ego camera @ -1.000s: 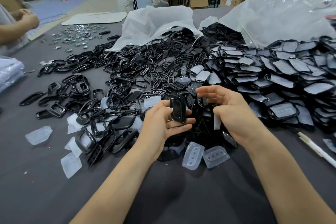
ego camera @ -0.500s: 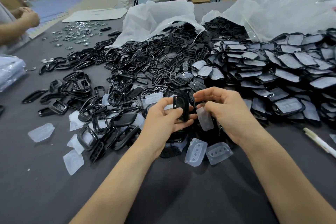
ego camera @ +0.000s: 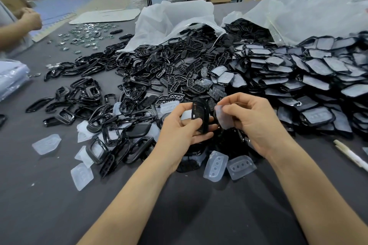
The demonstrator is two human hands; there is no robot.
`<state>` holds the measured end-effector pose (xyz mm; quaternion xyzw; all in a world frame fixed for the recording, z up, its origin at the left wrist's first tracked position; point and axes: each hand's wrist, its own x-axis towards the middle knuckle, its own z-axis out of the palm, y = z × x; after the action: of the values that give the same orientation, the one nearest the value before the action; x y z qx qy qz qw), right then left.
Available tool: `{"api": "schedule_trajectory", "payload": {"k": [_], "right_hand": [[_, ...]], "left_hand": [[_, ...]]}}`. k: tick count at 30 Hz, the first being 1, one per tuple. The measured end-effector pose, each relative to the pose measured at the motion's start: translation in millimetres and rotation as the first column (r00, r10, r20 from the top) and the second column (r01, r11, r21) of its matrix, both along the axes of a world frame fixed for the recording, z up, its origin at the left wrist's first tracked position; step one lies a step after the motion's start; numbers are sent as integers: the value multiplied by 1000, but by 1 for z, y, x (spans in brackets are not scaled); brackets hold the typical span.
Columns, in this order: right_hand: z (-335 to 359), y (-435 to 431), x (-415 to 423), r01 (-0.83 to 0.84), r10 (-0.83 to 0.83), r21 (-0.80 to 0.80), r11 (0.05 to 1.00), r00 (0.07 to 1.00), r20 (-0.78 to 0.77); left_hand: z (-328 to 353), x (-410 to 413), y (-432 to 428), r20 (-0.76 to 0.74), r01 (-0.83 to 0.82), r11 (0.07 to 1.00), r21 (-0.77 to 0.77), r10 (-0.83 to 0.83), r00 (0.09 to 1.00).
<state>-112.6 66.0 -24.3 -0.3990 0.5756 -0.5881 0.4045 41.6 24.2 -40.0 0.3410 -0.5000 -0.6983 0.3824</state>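
My left hand (ego camera: 182, 130) holds a black plastic key-fob shell (ego camera: 200, 115) upright between thumb and fingers, above the grey table (ego camera: 59, 205). My right hand (ego camera: 253, 123) pinches a translucent silicone button pad (ego camera: 223, 118) just right of the shell, its edge close to the shell. Two more translucent pads (ego camera: 216, 166) (ego camera: 241, 167) lie flat on the table below my hands.
A wide heap of loose black frames and shells (ego camera: 159, 69) spills from white plastic bags (ego camera: 173, 20). Stacked assembled shells (ego camera: 310, 77) fill the right. Loose clear pads (ego camera: 46, 143) lie at left. A white pen (ego camera: 350, 154) lies at right. Another person's hand (ego camera: 29, 19) is far left.
My right hand has brought the translucent pad up from below and closer to the black shell. My left hand has tilted the shell more upright.
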Motion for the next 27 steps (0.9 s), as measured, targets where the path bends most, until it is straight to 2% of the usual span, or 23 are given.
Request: {"api": "schedule_trajectory", "payload": {"k": [4,9,13,15,19,27], "right_hand": [[-1,2,1,-54,54,-7,999,999,-1],[-3,2,3,-96,83,-58,994,977,-199],[-4,1,6,8,-33,-85,996,954,-298],[-2,1,5,71,-88,-77,995,963,-254],[5,3,1,44,-44,1,999,998,39],[6,3,2,-22,24,-13,1000,987,159]], "left_hand": [[-1,-2,2,79,31,994,-106,-22,997],[-4,-6,5,171,26,976,-215,12,985],[-4,-8,6,186,9,971,-238,37,982],[-4,-7,6,160,7,974,-226,30,987],[-2,-6,6,72,15,989,-150,-4,997],[1,-5,6,28,-12,996,-84,14,999]]}}
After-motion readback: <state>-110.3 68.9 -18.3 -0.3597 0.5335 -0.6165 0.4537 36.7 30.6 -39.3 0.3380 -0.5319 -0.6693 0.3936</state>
